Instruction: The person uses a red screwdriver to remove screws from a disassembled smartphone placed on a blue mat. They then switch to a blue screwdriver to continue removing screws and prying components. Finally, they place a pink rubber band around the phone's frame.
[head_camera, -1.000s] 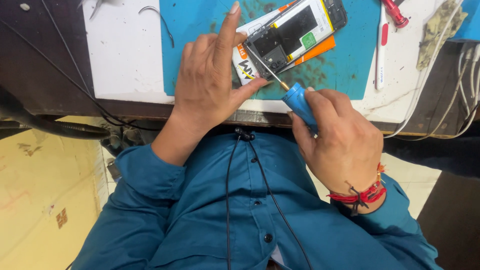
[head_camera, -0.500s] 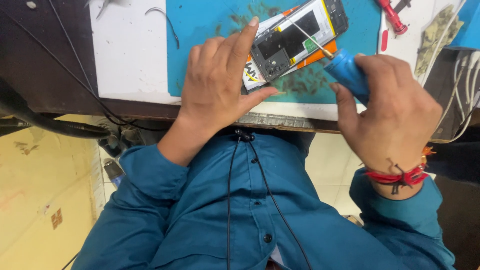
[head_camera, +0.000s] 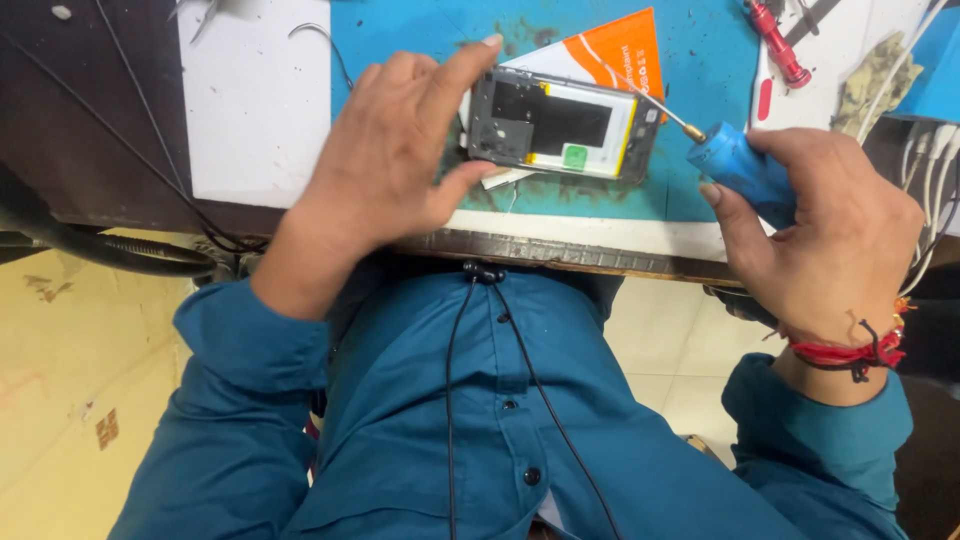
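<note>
Workbench: a dark-edged bench (head_camera: 90, 120) runs across the top of the view, with black cables trailing over its left part.
White sheet: a white board (head_camera: 255, 110) lies on the bench, left of the mat.
Mat: a blue-green work mat (head_camera: 700, 60), stained in places, covers the middle of the bench, its near edge close to the bench rim.
Left hand: the left hand (head_camera: 385, 170) rests on the mat and white sheet, fingers spread, forefinger and thumb pinching the left end of the phone between them.
Right hand: the right hand (head_camera: 825, 235) is closed around the blue handle, a red thread band at the wrist.
Phone: an opened phone (head_camera: 560, 125) with its back cover off lies flat on the mat, nearly crosswise, battery and circuit board showing, a small green tab on the battery.
Orange card: an orange and white printed card (head_camera: 615, 50) lies under the phone, sticking out beyond its far edge.
Screwdriver: a blue-handled screwdriver (head_camera: 735, 165) slants up-left, its thin shaft reaching the phone's upper right corner.
Red tool: a red-handled tool (head_camera: 780, 45) lies on the mat's far right edge, well apart from the phone.
</note>
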